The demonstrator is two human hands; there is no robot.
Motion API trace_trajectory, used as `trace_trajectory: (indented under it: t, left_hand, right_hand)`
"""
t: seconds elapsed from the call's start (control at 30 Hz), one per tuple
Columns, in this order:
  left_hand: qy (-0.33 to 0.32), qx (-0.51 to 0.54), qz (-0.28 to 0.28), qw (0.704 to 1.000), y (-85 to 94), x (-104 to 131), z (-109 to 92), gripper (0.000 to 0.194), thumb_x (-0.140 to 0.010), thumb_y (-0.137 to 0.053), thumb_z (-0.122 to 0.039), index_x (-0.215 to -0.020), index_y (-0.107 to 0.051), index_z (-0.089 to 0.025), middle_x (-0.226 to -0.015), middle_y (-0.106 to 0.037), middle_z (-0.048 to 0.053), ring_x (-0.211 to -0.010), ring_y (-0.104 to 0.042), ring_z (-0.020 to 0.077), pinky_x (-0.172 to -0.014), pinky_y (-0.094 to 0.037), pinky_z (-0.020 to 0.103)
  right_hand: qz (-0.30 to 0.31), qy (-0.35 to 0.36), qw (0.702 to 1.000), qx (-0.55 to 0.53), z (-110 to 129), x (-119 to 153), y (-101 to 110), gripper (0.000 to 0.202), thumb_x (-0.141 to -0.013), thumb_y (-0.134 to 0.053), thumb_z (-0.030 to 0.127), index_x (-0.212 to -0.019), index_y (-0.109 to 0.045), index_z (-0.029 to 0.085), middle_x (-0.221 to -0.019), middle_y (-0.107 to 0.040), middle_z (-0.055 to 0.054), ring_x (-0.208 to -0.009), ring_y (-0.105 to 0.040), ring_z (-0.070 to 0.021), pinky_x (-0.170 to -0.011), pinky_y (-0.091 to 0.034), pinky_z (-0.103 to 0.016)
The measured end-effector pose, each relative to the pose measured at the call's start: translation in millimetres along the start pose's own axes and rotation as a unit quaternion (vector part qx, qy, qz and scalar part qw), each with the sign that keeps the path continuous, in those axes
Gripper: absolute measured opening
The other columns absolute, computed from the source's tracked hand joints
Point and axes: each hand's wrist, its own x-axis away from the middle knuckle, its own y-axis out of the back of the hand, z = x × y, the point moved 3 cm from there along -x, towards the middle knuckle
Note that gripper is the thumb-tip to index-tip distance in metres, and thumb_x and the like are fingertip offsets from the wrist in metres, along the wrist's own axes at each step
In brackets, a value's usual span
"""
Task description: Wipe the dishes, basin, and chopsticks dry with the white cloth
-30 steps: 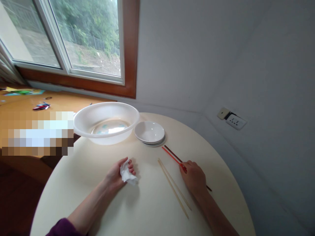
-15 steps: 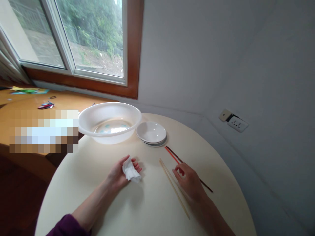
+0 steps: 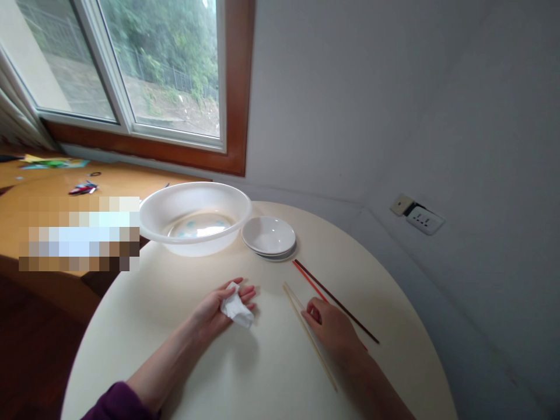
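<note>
My left hand (image 3: 223,306) lies palm up above the table, with a crumpled white tissue (image 3: 237,309) across the palm under the thumb. Its other fingers stretch out past the tissue. My right hand (image 3: 335,326) is closed, fingers curled over the right-hand stick of a pale wooden chopstick pair (image 3: 311,336); whether it grips anything is hidden. Beneath and beside that hand runs a red chopstick (image 3: 310,280), partly covered by it. A dark brown chopstick (image 3: 341,304) rests just to its right.
A large translucent white basin (image 3: 196,245) stands at the back left of the round cream table (image 3: 184,385). Next to it are stacked white dishes (image 3: 269,235). Beyond the left edge is a wooden desk (image 3: 126,178) with scattered items. A wall with a socket (image 3: 425,220) bounds the right.
My left hand's fingers have straightened and the tissue has shifted slightly to the right. My right hand has moved a little left and down, off the dark brown chopstick.
</note>
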Motion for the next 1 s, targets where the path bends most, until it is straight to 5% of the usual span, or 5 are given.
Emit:
trace_trajectory:
  t: [0.23,0.5,1.0]
  left_hand:
    - [0.020,-0.010,0.020,1.000,0.1,1,1,0.018,-0.078,-0.052,-0.008,-0.096,-0.052,-0.013,-0.093,-0.066,0.018,-0.088,-0.066,0.0285,-0.080,-0.049,0.051]
    - [0.004,-0.026,0.060,0.998,-0.6,5,-1,0.055,-0.049,-0.040,0.010,-0.097,-0.051,-0.014,-0.099,-0.065,0.017,-0.098,-0.062,0.0302,-0.080,-0.048,0.052]
    - [-0.028,-0.047,0.074,0.996,-0.1,1,1,0.052,-0.060,-0.045,0.012,-0.105,-0.047,-0.013,-0.093,-0.067,0.013,-0.098,-0.063,0.0260,-0.093,-0.044,0.043]
  right_hand:
    - [0.008,-0.031,0.999,0.035,1,1,-1,0.012,-0.084,-0.051,0.024,-0.074,-0.056,0.019,-0.063,-0.060,0.000,-0.060,-0.054,-0.0125,-0.055,-0.030,-0.021]
    - [0.023,-0.042,0.994,0.096,4,6,2,0.013,-0.085,-0.050,0.025,-0.076,-0.057,0.020,-0.067,-0.066,-0.003,-0.065,-0.061,-0.0159,-0.053,-0.029,-0.024]
    - [0.053,-0.064,0.981,0.176,17,14,3,0.016,-0.085,-0.045,0.015,-0.082,-0.061,0.015,-0.076,-0.070,-0.012,-0.071,-0.067,-0.0229,-0.051,-0.031,-0.026]
